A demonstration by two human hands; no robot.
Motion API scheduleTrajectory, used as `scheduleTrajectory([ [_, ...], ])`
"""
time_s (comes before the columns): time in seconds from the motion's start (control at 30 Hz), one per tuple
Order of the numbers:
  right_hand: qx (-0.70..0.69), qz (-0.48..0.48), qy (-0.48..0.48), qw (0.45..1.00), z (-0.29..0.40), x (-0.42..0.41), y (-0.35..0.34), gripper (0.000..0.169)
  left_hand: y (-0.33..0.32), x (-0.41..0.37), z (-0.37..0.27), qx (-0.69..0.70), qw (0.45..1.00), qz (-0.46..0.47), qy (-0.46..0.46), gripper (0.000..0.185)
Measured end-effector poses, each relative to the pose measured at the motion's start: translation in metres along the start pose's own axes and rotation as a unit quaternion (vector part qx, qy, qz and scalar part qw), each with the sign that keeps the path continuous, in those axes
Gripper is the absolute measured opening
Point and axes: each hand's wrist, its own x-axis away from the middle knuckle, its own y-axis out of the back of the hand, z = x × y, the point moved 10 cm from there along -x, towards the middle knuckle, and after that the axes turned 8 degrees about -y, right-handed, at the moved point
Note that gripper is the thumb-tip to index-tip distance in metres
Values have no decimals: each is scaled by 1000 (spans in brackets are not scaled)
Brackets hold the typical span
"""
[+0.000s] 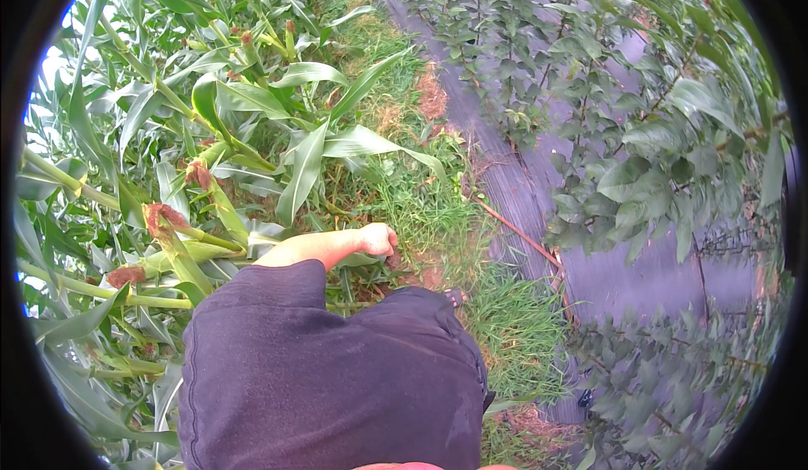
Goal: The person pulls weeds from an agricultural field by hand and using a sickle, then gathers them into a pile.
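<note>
My left hand [379, 239] reaches out from a dark short sleeve [271, 287], low over the strip of grass and soil beside the corn. Its fingers look curled in. A small dark brownish patch [393, 260] lies just below them; whether the hand grips it cannot be told. Corn ears with brown silk [197, 174] stand left of the arm, their leaves close to it. My right hand is not recognizable in view; a thin strip of skin at the bottom edge cannot be identified. Part of a foot [456, 296] shows beyond the dark trousers [420, 309].
Dense corn stalks [158, 85] fill the left side. Grass [517, 325] runs along the middle. Black ground-cover fabric [631, 274] lies to the right, beneath leafy shrubs or young trees [644, 186]. A thin reddish-brown stick or pipe [517, 233] lies at the fabric's edge.
</note>
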Motion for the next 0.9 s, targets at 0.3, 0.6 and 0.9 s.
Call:
scheduleTrajectory([
  [0.3, 44, -11, -48, 998, 34, 43, 2, 38, -14, 11, -37, -21, 999, 37, 0, 43],
  [0.6, 252, -205, -374, 869, -132, 182, 90, 22, -42, 2, -61, -13, 999, 20, -46, 43],
  [0.9, 247, -270, -545, 754, -335, 286, 119, 27, -52, 35, -54, -20, 999, 37, -3, 40],
])
